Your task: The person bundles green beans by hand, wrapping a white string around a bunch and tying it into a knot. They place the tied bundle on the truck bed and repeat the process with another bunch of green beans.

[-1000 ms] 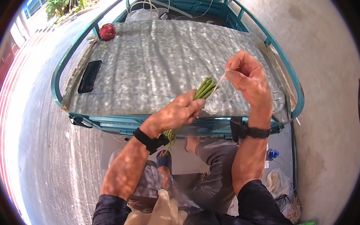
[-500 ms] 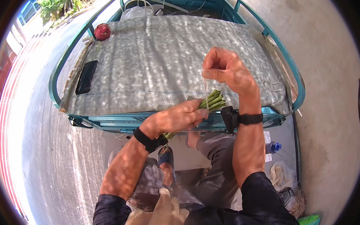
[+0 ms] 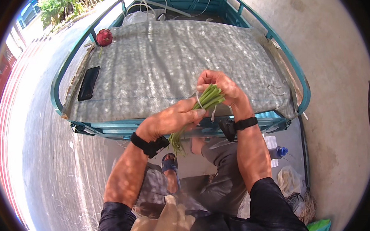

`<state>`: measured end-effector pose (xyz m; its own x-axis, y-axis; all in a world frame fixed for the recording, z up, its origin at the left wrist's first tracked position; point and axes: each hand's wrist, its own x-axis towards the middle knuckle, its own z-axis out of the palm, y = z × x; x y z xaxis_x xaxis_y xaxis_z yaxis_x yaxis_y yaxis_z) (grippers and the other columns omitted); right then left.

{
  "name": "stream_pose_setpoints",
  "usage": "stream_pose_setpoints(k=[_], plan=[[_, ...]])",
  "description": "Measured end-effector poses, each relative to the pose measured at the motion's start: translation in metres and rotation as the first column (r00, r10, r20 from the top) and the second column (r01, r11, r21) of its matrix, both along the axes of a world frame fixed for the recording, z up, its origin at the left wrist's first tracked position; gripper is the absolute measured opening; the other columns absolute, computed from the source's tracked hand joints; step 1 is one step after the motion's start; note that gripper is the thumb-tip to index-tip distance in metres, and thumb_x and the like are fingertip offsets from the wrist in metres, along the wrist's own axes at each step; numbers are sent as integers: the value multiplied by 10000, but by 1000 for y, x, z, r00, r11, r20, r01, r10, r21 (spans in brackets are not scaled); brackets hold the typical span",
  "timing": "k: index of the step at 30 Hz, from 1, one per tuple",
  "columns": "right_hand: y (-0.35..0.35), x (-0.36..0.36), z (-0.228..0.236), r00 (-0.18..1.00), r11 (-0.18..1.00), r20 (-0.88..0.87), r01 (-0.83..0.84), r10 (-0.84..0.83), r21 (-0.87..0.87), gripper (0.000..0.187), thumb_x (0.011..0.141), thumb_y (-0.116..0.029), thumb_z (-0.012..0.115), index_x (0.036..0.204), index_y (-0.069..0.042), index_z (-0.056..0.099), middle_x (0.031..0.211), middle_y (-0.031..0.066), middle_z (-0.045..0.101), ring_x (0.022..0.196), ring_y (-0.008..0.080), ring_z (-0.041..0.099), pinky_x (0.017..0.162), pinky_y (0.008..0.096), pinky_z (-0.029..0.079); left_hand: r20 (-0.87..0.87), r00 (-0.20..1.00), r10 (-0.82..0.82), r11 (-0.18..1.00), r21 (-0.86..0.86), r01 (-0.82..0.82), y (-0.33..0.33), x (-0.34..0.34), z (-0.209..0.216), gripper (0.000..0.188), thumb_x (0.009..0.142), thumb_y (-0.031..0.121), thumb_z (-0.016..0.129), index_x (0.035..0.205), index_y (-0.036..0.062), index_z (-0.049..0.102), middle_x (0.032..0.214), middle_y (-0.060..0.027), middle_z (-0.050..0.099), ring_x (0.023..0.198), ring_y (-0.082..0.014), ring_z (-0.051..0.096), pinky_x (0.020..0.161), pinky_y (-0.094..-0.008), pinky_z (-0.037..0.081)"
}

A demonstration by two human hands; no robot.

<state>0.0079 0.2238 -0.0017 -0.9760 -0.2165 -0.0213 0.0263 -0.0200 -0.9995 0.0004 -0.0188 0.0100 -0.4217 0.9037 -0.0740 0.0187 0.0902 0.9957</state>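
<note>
My left hand (image 3: 172,119) is wrapped round a bundle of green stems (image 3: 211,97), held at a slant over the near edge of a cart. Cut ends point up and to the right; thinner, leafy ends hang below the hand. A thin white string (image 3: 198,100) loops round the stems just past my left fingers. Another white strand (image 3: 213,114) dangles beneath the bundle. Close behind the cut ends is my right hand (image 3: 229,90), its thumb and forefinger pinched together near the string. The stems partly cover my right fingers.
A grey woven sheet (image 3: 150,67) covers the cart bed, inside teal rails (image 3: 292,69). On it lie a black phone (image 3: 88,83) and a red dragon fruit (image 3: 104,37) at the left. Low right are a blue-capped bottle (image 3: 282,151) and a plastic bag (image 3: 290,179).
My right hand has come down and left, from above the bundle to just behind its cut ends. The left hand and stems have shifted slightly up and left. The string is no longer stretched upward.
</note>
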Motion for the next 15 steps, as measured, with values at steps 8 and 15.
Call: stream_pose_setpoints(k=[8, 15], plan=[[-8, 22, 20, 988, 956, -65, 155, -143, 250, 98, 880, -107, 775, 902, -64, 690, 730, -56, 594, 613, 37, 482, 538, 211, 363, -73, 943, 323, 942, 119, -314, -14, -18, 6, 317, 1064, 306, 562, 1182, 14, 597, 864, -5, 556, 713, -96, 541, 661, -263, 454], [-39, 31, 32, 961, 788, -251, 241, -114, 567, 151, 843, -132, 774, 940, -19, 755, 841, 93, 753, 795, 165, 700, 737, 335, 547, -709, 488, 510, 849, 322, -419, -14, -33, -33, 190, 1019, 151, 593, 1105, -9, 537, 810, -146, 613, 710, -307, 620, 676, -428, 505]])
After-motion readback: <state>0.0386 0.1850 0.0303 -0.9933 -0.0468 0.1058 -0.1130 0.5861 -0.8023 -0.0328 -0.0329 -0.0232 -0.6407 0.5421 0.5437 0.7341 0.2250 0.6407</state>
